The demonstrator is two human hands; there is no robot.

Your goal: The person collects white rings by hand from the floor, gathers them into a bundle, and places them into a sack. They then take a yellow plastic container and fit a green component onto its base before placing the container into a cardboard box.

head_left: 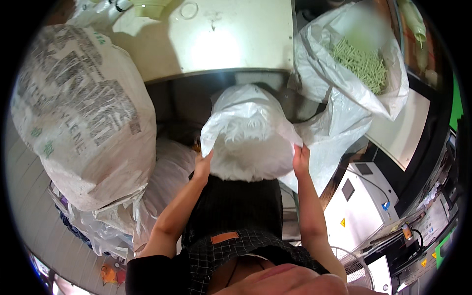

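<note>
A white plastic bag [253, 101] hangs in front of my lap with its wide mouth facing me. My left hand [202, 163] is closed on the left side of its rim. On the opposite side, the fingers of my right hand [301, 156] pinch the rim. The bag's mouth is stretched wide between the two hands. Inside I see only pale white folds; whether anything lies in there I cannot tell.
A large printed woven sack [88, 118] bulges at the left. Ahead is a pale table [236, 29] with a light green container [149, 9]. At the right, a big white bag [314, 54] holds thin green sticks [361, 64], near a white machine box [356, 201].
</note>
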